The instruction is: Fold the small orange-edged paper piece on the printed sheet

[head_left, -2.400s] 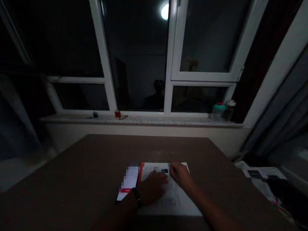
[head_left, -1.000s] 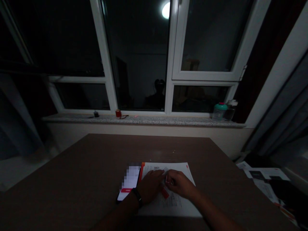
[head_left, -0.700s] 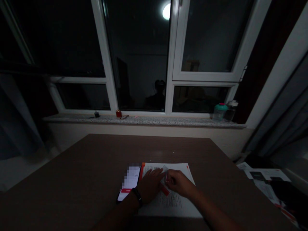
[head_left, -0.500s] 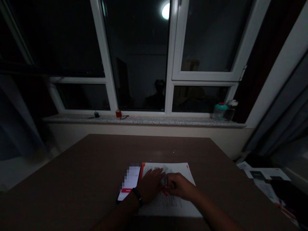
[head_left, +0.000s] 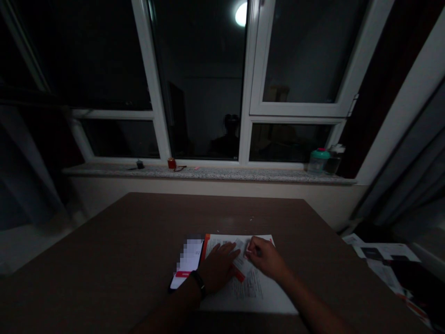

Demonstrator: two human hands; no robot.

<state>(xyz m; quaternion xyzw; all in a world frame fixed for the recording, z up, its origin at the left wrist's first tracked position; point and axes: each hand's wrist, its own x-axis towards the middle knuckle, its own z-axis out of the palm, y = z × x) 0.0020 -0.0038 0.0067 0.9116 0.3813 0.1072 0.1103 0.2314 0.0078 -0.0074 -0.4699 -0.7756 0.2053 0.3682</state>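
Note:
White printed paper with an orange left edge lies on the brown table. My left hand, a dark band at its wrist, rests spread on the paper and on a small clear and red packet. To its right, my right hand is closed above the paper, with a small whitish thing between its fingertips, too small to name. A lit phone lies left of the paper, a red stripe low on its screen.
Small crumbs dot the table beyond the paper. The stone windowsill holds a red jar, a dark small bottle and a teal-lidded container. Papers lie at the far right.
My right hand has moved right and slightly away from my left hand, uncovering more of the red part of the packet. My left hand has stayed in place.

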